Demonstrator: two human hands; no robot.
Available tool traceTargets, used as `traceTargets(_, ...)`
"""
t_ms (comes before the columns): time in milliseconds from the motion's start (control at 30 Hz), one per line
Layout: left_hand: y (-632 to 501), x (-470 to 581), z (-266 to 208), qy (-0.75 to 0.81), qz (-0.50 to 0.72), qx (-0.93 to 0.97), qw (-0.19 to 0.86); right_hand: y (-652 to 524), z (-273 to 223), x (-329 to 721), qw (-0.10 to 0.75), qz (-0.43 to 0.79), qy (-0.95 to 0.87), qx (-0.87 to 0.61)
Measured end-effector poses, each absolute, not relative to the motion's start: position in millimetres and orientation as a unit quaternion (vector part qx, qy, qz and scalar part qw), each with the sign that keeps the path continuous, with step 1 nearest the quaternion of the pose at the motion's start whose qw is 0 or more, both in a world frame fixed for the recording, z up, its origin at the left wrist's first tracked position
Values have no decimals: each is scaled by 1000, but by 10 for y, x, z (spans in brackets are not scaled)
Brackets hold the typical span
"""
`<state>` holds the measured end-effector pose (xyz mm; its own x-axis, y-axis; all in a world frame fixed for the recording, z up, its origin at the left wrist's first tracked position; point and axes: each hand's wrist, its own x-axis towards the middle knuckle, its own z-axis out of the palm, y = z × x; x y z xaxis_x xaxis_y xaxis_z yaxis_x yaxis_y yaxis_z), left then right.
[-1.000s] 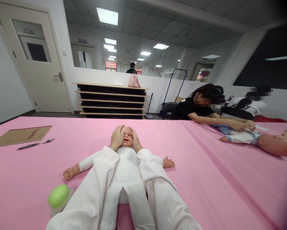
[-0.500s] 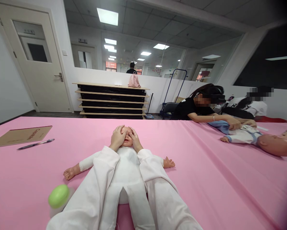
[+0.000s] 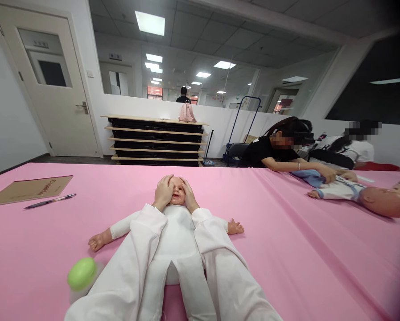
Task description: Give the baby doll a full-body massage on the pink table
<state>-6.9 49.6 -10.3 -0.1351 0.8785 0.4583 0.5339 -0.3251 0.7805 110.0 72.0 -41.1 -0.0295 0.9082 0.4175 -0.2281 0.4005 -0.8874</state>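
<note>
Doll [image 3: 178,232]: on its back on the pink tabletop [image 3: 270,214], head toward the far edge, legs toward the near.
Left hand [image 3: 162,194]: fingers together, slightly bent, laid over one side of the doll's head.
Right hand [image 3: 189,196]: fingers likewise part-extended, cupping the other side.
Notebook [image 3: 29,191]: toward the far left corner, pen [image 3: 49,201] just beside it.

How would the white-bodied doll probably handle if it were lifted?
The doll would probably sag, since its white body looks like soft cloth. Its head, between the left hand and right hand, appears smooth and moulded, so it is likely firmer and perhaps slightly slippery.
</note>
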Motion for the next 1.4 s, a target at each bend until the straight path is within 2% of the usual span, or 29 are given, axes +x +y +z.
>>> traceTargets(333,461,-69,-96,551,504,647,155,669,-356,1095,606,468,-561,-316)
traceTargets(633,524,-73,-128,554,515,632,169,730,-417,1091,635,443,-554,-305)
traceTargets(1400,501,-73,-115,554,507,639,164,717,-396,1098,626,456,-553,-307)
